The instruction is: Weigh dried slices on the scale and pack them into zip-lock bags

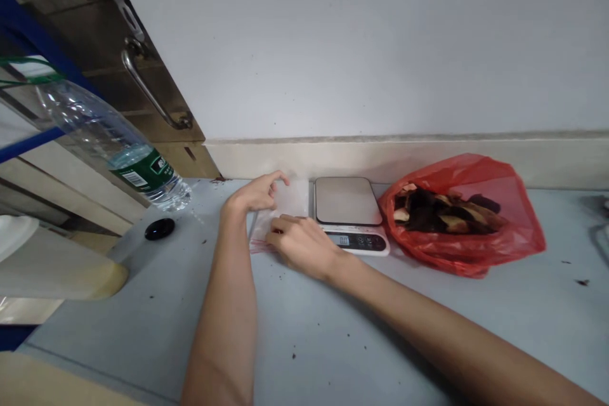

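Note:
A stack of clear plastic zip bags (294, 193) with red strips at its near edge lies on the grey-blue table, left of a kitchen scale (349, 202). My left hand (259, 193) rests at the stack's left side, its index finger stretched out and apart from the thumb. Over the near part of the bags is my right hand (304, 242), its fingers curled in and pinching at the plastic; the fingertips are partly hidden. The scale's metal plate carries nothing, and its small display is lit.
A red plastic bag (514, 228) holding dark and pale dried slices stands open right of the scale. At left are a tilted water bottle (137, 162), a black round cap (160, 229) and a cloudy plastic container (61, 266). A white wall (380, 44) rises behind.

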Motion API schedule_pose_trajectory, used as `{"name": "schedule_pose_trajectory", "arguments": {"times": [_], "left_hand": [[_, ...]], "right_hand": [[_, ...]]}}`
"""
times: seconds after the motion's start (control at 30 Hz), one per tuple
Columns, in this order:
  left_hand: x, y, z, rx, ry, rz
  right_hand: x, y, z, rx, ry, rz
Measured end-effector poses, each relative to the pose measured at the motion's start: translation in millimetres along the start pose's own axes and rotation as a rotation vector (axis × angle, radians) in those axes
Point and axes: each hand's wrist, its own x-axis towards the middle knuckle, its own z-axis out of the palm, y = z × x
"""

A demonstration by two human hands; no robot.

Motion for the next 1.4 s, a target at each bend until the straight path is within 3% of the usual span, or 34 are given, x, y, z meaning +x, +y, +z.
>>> {"name": "schedule_pose_trajectory", "arguments": {"times": [0.17,0.47,0.6,0.73,0.93,1.0,1.07,1.17,1.27,1.4], "left_hand": [[0,14,1,0.135,-0.108,0.009],[7,39,15,0.402,-0.150,-0.202],[8,50,21,0.474,-0.118,-0.246],[8,54,19,0.499,-0.100,-0.221],[-12,72,-4,0.483,-0.051,-0.141],[-21,84,-9,0.462,-0.014,-0.090],[-29,97,-9,0.371,0.047,0.021],[-37,117,-1,0.295,0.001,0.228],[-42,135,7,0.286,-0.092,0.323],[-44,148,14,0.307,-0.151,0.345]], "right_hand": [[-10,-3,-1,0.024,0.000,-0.018],[-23,-12,0,0.082,0.023,-0.003],[-33,-2,-4,0.291,-0.003,-0.037],[-59,23,-32,0.560,-0.054,-0.166],[-124,74,-95,0.606,0.116,0.116],[-143,91,-106,0.525,0.078,0.243],[-157,107,-110,0.503,-0.081,0.371],[-168,125,-108,0.530,-0.253,0.558],[-171,135,-104,0.410,-0.201,0.652],[-176,143,-100,0.300,-0.035,0.657]]}}
